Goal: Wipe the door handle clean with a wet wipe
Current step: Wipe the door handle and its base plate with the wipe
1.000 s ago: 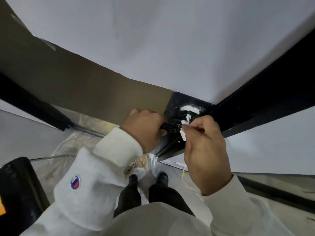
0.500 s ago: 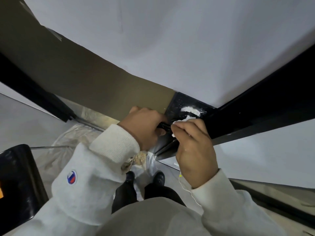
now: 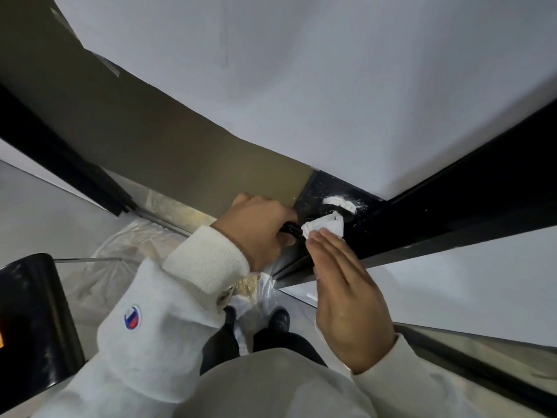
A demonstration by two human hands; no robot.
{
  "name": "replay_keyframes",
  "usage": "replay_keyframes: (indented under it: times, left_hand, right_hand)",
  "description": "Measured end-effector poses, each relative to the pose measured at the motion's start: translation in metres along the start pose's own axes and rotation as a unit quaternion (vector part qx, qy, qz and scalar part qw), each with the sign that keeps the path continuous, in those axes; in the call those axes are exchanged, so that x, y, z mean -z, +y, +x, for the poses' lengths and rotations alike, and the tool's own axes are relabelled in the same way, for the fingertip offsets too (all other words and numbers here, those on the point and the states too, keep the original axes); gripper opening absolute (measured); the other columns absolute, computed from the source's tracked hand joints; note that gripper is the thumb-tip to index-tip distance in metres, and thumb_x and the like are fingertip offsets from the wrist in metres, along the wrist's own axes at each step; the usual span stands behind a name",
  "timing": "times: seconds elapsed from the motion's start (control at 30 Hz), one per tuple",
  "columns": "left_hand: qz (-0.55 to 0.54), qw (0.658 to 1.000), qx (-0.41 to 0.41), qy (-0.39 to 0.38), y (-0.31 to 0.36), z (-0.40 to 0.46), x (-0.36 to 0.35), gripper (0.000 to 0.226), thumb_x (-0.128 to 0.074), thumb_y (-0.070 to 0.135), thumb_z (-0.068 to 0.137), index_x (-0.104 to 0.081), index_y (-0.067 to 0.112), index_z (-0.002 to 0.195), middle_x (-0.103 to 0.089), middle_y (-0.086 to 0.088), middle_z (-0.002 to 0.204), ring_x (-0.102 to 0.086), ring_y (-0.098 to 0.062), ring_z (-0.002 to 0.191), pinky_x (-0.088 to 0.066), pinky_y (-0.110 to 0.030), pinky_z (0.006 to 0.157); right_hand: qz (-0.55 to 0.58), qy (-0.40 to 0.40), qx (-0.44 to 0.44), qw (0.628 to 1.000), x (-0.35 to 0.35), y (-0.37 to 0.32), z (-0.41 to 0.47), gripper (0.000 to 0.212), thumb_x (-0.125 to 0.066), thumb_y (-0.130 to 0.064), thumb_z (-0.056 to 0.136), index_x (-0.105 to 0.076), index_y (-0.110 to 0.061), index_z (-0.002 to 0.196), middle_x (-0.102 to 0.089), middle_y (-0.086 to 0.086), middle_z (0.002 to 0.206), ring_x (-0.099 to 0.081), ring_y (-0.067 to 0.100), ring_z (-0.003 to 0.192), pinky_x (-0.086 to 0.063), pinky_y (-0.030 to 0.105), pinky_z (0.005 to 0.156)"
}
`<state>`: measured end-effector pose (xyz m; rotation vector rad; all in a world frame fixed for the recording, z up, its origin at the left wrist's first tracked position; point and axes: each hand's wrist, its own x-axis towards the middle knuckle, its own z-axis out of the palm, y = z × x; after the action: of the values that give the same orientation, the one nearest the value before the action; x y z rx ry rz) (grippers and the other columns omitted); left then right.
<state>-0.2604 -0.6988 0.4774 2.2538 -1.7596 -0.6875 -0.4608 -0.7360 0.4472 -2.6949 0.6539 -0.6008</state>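
The black door handle (image 3: 291,228) sticks out from a black plate (image 3: 313,191) on the door, where a white smear (image 3: 339,203) sits just above the handle's base. My left hand (image 3: 256,227) grips the handle's outer end. The white wet wipe (image 3: 327,226) lies against the handle near its base. My right hand (image 3: 346,297) presses the wipe there with straight, joined fingers, and its thumb is hidden.
The white door panel (image 3: 301,86) and the black frame (image 3: 467,200) fill the upper view. A black rounded object (image 3: 30,312) stands low at the left. Clear plastic sheeting (image 3: 120,251) lies on the floor by my shoes (image 3: 280,319).
My right hand's fingers have straightened from a curled pinch, and the wipe now spreads over the handle's base. My left hand keeps its grip on the handle.
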Motion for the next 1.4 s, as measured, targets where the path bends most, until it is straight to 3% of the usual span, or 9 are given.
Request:
replay_keyframes:
  times: [0.2,0.33,0.6,0.7,0.83,1.0,1.17,1.23,1.4]
  left_hand:
    - [-0.001,1.0,0.001,-0.006,0.001,0.0,0.002,0.02,-0.059,0.035,0.093,-0.066,0.033,0.111,-0.072,0.009,0.103,-0.063,-0.02,0.106,-0.035,-0.042,0.104]
    - [-0.006,1.0,0.003,-0.011,0.002,-0.001,0.005,0.019,-0.06,0.033,0.093,-0.068,0.032,0.11,-0.072,0.008,0.1,-0.063,-0.021,0.103,-0.035,-0.041,0.103]
    - [-0.014,1.0,0.001,-0.018,0.001,-0.003,0.007,0.019,-0.059,0.033,0.094,-0.068,0.03,0.11,-0.072,0.007,0.099,-0.062,-0.021,0.101,-0.034,-0.039,0.103]
    - [-0.013,1.0,-0.001,-0.026,0.002,-0.002,0.009,0.018,-0.06,0.033,0.094,-0.068,0.031,0.11,-0.071,0.008,0.098,-0.062,-0.02,0.1,-0.035,-0.042,0.105]
    - [-0.009,1.0,-0.007,-0.025,0.002,-0.002,0.009,0.016,-0.059,0.034,0.095,-0.068,0.03,0.107,-0.071,0.007,0.096,-0.061,-0.02,0.098,-0.037,-0.041,0.102]
    - [0.002,1.0,-0.013,-0.024,0.001,0.0,0.01,0.017,-0.059,0.034,0.094,-0.068,0.031,0.108,-0.069,0.009,0.092,-0.062,-0.021,0.096,-0.037,-0.041,0.101]
    - [-0.02,0.999,-0.004,-0.033,0.0,0.001,0.012,0.018,-0.062,0.036,0.093,-0.071,0.031,0.108,-0.072,0.009,0.091,-0.063,-0.021,0.096,-0.04,-0.041,0.101]
    - [-0.024,0.999,-0.001,-0.036,0.0,0.001,0.012,0.017,-0.063,0.035,0.092,-0.072,0.031,0.106,-0.073,0.007,0.091,-0.063,-0.022,0.095,-0.041,-0.041,0.101]
    - [-0.025,0.999,0.008,-0.042,0.004,0.0,0.015,0.019,-0.062,0.032,0.093,-0.072,0.03,0.11,-0.073,0.005,0.098,-0.062,-0.023,0.101,-0.038,-0.043,0.104]
  right_hand:
    - [0.036,0.058,0.017,0.998,-0.004,0.007,0.022,0.041,-0.036,-0.007,0.104,-0.075,0.006,0.102,-0.071,0.017,0.115,-0.066,0.033,0.112,-0.055,0.043,0.094]
    - [0.027,0.096,0.001,0.995,0.007,0.015,0.011,0.023,-0.057,0.01,0.087,-0.078,0.002,0.092,-0.074,0.012,0.103,-0.068,0.032,0.089,-0.056,0.035,0.082]
    - [0.209,0.166,-0.265,0.926,-0.012,0.004,0.001,0.031,-0.075,-0.012,0.087,-0.073,-0.007,0.117,-0.073,0.004,0.107,-0.07,0.012,0.098,-0.055,0.02,0.085]
    - [0.335,0.186,-0.425,0.82,-0.017,-0.009,0.008,0.029,-0.073,-0.014,0.089,-0.073,-0.008,0.117,-0.078,0.0,0.098,-0.074,0.013,0.094,-0.056,0.026,0.084]
    - [0.641,0.191,-0.546,0.505,-0.011,-0.018,0.033,0.019,-0.062,-0.012,0.094,-0.069,-0.003,0.109,-0.077,0.013,0.101,-0.075,0.024,0.094,-0.057,0.04,0.087]
    - [0.752,0.146,-0.538,0.35,-0.018,-0.019,0.042,0.024,-0.067,-0.027,0.082,-0.071,-0.014,0.102,-0.075,0.004,0.098,-0.065,0.017,0.091,-0.048,0.032,0.081]
    - [0.815,0.141,-0.472,0.304,-0.032,-0.016,0.038,0.052,-0.096,-0.03,0.053,-0.076,-0.015,0.098,-0.069,0.001,0.09,-0.058,0.016,0.076,-0.044,0.031,0.076]
    - [0.817,0.146,-0.47,0.301,-0.031,-0.015,0.038,0.043,-0.089,-0.03,0.067,-0.07,-0.014,0.103,-0.068,0.001,0.09,-0.06,0.014,0.071,-0.049,0.029,0.07]
    - [0.668,0.19,-0.547,0.467,-0.015,-0.031,0.033,0.018,-0.067,-0.012,0.084,-0.07,-0.001,0.099,-0.072,0.009,0.09,-0.071,0.011,0.071,-0.058,0.021,0.063]
